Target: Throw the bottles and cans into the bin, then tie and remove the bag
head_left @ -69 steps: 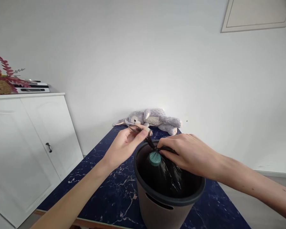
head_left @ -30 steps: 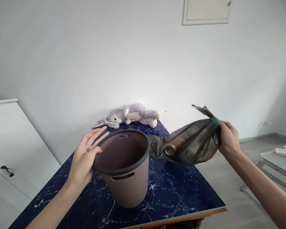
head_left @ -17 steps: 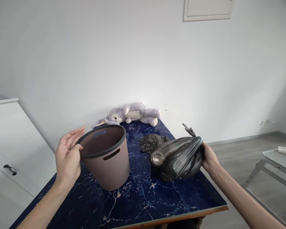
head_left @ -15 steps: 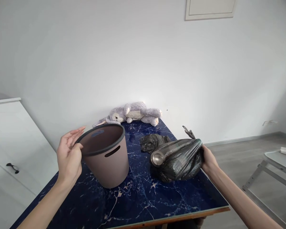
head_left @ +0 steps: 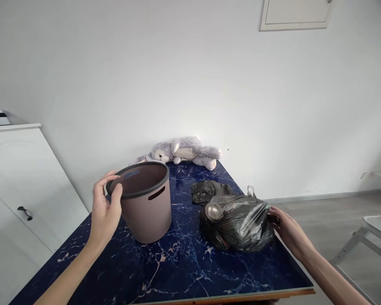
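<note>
A mauve bin (head_left: 147, 218) with a dark rim and slot handles stands upright on the blue marbled table (head_left: 184, 275). At its left rim is my left hand (head_left: 106, 203), thumb and fingers apart around the edge. Right of the bin lies a filled black plastic bag (head_left: 249, 226), with a round metallic end of an object showing at its left side. My right hand (head_left: 285, 226) has its fingers closed on the bag's right end. Behind the filled bag rests a crumpled black bag (head_left: 208, 190).
A plush rabbit (head_left: 187, 151) lies at the table's far end against the wall. A white cabinet (head_left: 28, 178) with a black handle stands at the left. At the right is a grey-white folding frame (head_left: 355, 239) on the floor.
The filled bag has sunk lower and flattened onto the table, its tied top drooping. My left hand has shifted along the bin's rim with its fingers more bent. The view has turned slightly.
</note>
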`<action>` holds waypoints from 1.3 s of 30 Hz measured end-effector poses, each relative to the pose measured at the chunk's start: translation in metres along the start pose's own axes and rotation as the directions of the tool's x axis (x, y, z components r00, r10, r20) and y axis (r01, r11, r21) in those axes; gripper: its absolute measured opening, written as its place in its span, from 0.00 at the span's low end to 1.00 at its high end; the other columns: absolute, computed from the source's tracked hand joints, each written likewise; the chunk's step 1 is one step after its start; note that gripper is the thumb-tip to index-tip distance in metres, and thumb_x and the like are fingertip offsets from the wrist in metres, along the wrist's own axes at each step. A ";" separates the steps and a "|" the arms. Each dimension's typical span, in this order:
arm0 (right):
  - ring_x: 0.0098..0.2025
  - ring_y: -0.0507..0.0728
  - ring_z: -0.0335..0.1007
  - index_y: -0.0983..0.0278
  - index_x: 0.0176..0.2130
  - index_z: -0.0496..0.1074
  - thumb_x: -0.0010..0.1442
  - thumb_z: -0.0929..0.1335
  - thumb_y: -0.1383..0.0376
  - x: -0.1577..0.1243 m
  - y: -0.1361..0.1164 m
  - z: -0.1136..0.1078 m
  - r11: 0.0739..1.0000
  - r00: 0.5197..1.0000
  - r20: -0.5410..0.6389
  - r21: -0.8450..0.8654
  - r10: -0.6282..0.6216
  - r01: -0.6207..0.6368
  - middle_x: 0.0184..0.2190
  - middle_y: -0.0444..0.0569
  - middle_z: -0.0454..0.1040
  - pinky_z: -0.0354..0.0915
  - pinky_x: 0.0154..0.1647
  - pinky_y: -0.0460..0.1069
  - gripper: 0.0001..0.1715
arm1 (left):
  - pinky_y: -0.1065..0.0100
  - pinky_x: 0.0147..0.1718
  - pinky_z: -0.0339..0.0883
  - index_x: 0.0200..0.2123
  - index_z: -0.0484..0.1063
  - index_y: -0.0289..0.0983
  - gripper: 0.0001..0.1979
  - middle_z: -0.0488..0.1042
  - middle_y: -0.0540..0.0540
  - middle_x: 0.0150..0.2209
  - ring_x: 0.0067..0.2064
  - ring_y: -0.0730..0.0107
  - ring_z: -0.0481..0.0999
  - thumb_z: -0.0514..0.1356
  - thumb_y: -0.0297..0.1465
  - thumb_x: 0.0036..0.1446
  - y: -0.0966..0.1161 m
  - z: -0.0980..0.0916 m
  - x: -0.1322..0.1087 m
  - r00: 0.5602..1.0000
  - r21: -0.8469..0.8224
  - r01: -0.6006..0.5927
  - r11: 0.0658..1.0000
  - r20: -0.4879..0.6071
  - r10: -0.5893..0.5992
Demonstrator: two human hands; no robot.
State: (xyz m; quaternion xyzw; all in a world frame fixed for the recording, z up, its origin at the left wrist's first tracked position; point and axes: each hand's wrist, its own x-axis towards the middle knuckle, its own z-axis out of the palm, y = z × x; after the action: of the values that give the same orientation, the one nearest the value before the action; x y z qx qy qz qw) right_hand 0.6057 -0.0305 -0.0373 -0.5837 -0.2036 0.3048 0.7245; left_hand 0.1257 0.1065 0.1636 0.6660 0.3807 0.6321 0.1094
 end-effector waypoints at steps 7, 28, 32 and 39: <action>0.68 0.68 0.67 0.53 0.59 0.73 0.60 0.72 0.42 -0.057 -0.052 -0.005 0.923 0.963 -0.030 -0.295 -0.269 0.249 0.64 0.48 0.75 0.60 0.72 0.64 0.33 | 0.53 0.69 0.62 0.57 0.64 0.43 0.18 0.65 0.39 0.65 0.69 0.52 0.67 0.59 0.43 0.70 -0.034 -0.034 -0.076 0.985 0.097 -0.048 0.994 -0.159 0.063; 0.50 0.61 0.77 0.65 0.54 0.75 0.70 0.72 0.55 0.088 -0.060 0.164 0.266 0.825 0.471 -0.877 0.312 0.400 0.53 0.50 0.77 0.76 0.50 0.58 0.19 | 0.65 0.35 0.73 0.43 0.75 0.43 0.19 0.80 0.47 0.32 0.33 0.61 0.80 0.55 0.50 0.66 -0.086 -0.045 -0.151 0.794 0.337 0.265 0.903 0.455 -0.403; 0.54 0.64 0.76 0.64 0.55 0.76 0.70 0.72 0.55 0.079 -0.072 0.176 0.425 0.819 0.556 -0.781 0.142 0.457 0.56 0.50 0.76 0.75 0.54 0.61 0.20 | 0.66 0.33 0.73 0.42 0.76 0.43 0.18 0.80 0.47 0.31 0.31 0.62 0.80 0.56 0.49 0.66 -0.085 -0.046 -0.150 0.805 0.310 0.272 0.911 0.446 -0.392; 0.61 0.62 0.73 0.67 0.60 0.75 0.70 0.65 0.61 0.030 -0.137 0.185 0.687 0.779 0.589 -0.477 -0.213 0.548 0.60 0.57 0.77 0.68 0.64 0.59 0.24 | 0.64 0.36 0.72 0.42 0.75 0.42 0.17 0.80 0.47 0.32 0.32 0.62 0.79 0.54 0.47 0.67 -0.072 -0.048 -0.149 0.821 0.278 0.230 0.932 0.459 -0.340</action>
State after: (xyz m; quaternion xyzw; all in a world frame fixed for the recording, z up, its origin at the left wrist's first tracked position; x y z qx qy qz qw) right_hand 0.5353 0.1053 0.1371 -0.6350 -0.5898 0.1928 0.4601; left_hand 0.0682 0.0431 0.0139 0.7494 0.4997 0.3706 0.2266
